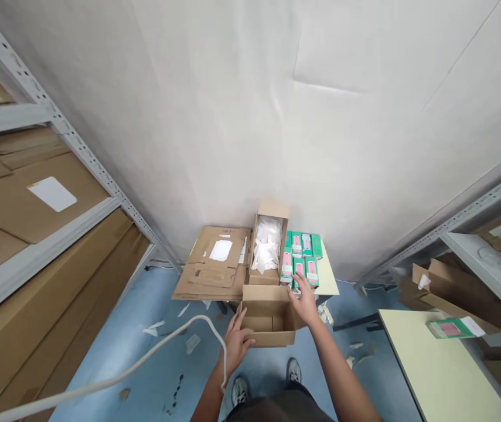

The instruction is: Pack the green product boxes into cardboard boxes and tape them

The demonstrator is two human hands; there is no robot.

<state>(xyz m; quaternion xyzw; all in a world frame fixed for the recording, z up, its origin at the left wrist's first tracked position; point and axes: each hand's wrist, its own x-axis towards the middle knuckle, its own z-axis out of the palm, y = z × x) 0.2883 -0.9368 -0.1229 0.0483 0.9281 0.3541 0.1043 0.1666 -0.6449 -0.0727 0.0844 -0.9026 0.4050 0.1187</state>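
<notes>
An open cardboard box [269, 338], its inside bare, is held between my two hands at the near edge of the small table. My left hand [237, 340] grips the box's left side, thumb over the near rim. My right hand [305, 302] is at the upper right corner of the box, thumb on the rim and fingers reaching along the outside, just in front of several green and pink small boxes [299, 266]. Behind the held box stands another cardboard box [264, 280] with white wrapping material [268, 243] inside.
Flattened cardboard [215, 264] lies on the table's left half. A white cable [145, 357] arcs past my left wrist. Shelves of cartons [34, 187] flank the left; a pale side table [443, 363] with a green packet [455, 328] stands right. Scraps litter the blue floor [153, 351].
</notes>
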